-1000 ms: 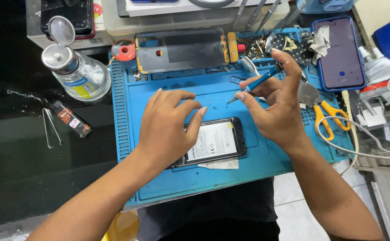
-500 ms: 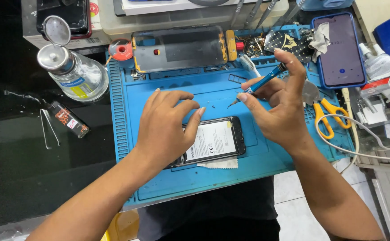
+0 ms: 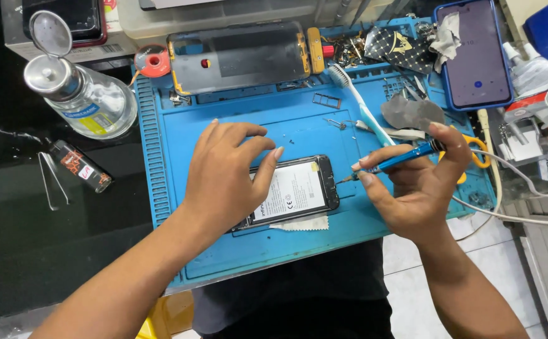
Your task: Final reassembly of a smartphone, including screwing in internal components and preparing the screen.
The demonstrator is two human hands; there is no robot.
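Nearby, toothbrush (image 3: 360,103), bottle (image 3: 82,94), scissors (image 3: 474,147), beside opened phone (image 3: 296,191)

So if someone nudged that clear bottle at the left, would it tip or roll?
The bottle looks squat and wide-bodied, so a nudge would probably slide it on the dark glossy top rather than tip it. It appears part full of clear liquid, so likely fairly heavy. Its flip cap stands open, so a knock could spill some.

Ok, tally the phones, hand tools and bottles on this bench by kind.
Phones: 2, opened phone, purple phone
Hand tools: 3, blue screwdriver, toothbrush, tweezers
Bottles: 2, clear bottle, small vial
Total: 7
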